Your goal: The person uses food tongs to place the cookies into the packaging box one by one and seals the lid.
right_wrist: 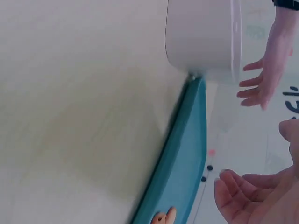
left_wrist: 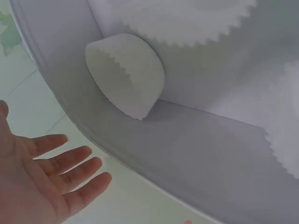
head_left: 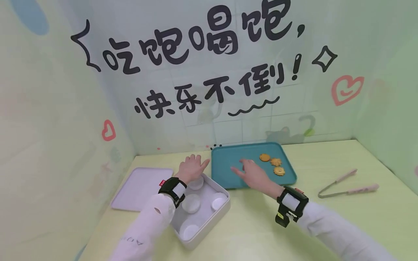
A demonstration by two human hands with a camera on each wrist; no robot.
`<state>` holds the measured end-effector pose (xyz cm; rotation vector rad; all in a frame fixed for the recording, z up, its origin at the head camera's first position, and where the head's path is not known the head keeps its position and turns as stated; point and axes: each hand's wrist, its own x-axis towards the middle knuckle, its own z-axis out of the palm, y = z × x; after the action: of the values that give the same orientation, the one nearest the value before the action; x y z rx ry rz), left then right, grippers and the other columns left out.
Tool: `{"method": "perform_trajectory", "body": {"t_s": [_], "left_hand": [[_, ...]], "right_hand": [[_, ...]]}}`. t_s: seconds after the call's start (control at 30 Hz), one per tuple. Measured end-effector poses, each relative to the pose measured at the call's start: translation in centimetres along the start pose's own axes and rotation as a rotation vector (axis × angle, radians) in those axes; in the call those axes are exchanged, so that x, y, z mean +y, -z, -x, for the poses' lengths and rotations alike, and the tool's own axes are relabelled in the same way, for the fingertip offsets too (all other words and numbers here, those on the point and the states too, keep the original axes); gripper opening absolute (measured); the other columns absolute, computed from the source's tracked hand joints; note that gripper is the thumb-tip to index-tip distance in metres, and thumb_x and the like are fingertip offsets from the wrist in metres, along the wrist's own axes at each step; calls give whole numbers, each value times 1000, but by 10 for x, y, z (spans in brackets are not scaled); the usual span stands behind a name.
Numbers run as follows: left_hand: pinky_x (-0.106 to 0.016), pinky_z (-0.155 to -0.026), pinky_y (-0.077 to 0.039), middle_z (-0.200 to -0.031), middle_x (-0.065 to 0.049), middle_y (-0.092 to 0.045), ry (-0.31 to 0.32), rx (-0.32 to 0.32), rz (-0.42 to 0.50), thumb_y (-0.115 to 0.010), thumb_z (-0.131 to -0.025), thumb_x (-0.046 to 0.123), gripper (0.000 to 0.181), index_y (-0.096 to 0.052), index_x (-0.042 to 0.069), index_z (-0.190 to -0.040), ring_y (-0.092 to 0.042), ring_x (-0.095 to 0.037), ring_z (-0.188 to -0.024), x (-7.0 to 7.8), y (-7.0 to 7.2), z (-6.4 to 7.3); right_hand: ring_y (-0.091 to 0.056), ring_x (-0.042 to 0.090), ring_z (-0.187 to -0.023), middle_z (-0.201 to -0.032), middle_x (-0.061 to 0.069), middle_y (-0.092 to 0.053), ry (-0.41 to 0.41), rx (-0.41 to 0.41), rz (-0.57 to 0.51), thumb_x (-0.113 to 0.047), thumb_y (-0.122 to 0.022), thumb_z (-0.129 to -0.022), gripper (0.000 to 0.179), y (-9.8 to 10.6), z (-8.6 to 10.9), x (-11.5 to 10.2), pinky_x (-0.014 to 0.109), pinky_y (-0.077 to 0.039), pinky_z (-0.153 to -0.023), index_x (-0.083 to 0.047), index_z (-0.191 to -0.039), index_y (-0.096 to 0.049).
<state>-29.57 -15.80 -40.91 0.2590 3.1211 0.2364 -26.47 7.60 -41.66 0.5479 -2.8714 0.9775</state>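
Note:
My left hand (head_left: pixel 193 169) hovers with spread fingers over the far end of a white box (head_left: pixel 209 225). Inside the box lie several white fluted paper baking cups (head_left: pixel 191 203); the left wrist view shows one cup (left_wrist: pixel 126 77) tipped on its side against the wall. Over the teal tray (head_left: pixel 225 163) is my right hand (head_left: pixel 256 177), its fingers loosely bent and nothing between them. On that tray's right part lie three cookies (head_left: pixel 275 162). The right wrist view has the right hand (right_wrist: pixel 259 196) beyond the tray's edge, with the left hand (right_wrist: pixel 268 84) beside the box.
A lavender tray (head_left: pixel 142 188) lies on the left, partly behind the left arm. Spread tongs (head_left: pixel 347 190) with pink handles rest on the right side of the pale yellow table (head_left: pixel 261 232). A printed wall (head_left: pixel 196 134) stands behind the table.

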Motion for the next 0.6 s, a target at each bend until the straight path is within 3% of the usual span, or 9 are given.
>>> {"method": "perform_trajectory", "body": {"t_s": [0.13, 0.23, 0.43, 0.6], "left_hand": [[-49, -83, -39, -118, -22, -48, 31, -102, 33, -28, -96, 44, 58, -49, -3, -122, -45, -37, -109, -12, 2, 10], [-46, -82, -40, -110, -19, -53, -4, -138, 62, -29, -97, 41, 52, -52, -1, -116, -50, -33, -104, -19, -1, 14], [-40, -68, -45, -89, -12, -59, -86, -108, 84, -47, -94, 22, 20, -54, 3, -97, -57, -27, -83, -27, -2, 16], [-39, -62, -46, -81, -10, -59, -100, -78, 3, -54, -91, 14, 11, -56, 4, -87, -58, -25, -76, -32, -2, 15]], "right_hand": [[-54, 14, -63, -76, 3, -57, -26, -128, -40, -45, -50, -89, 58, -11, 15, -13, 31, -44, -55, 6, -115, -53], [-53, 12, -62, -75, 2, -58, -34, -201, -46, -44, -52, -88, 50, -18, 23, -19, 30, -43, -56, 3, -104, -60], [-42, 9, -42, -51, 0, -53, 11, -275, -21, -31, -56, -88, 34, -29, 30, -23, 24, -31, -42, -5, -69, -64], [-44, 9, -38, -45, 1, -52, 11, -308, -36, -20, -55, -88, 30, -31, 32, -28, 21, -31, -39, -6, -62, -63]]}}
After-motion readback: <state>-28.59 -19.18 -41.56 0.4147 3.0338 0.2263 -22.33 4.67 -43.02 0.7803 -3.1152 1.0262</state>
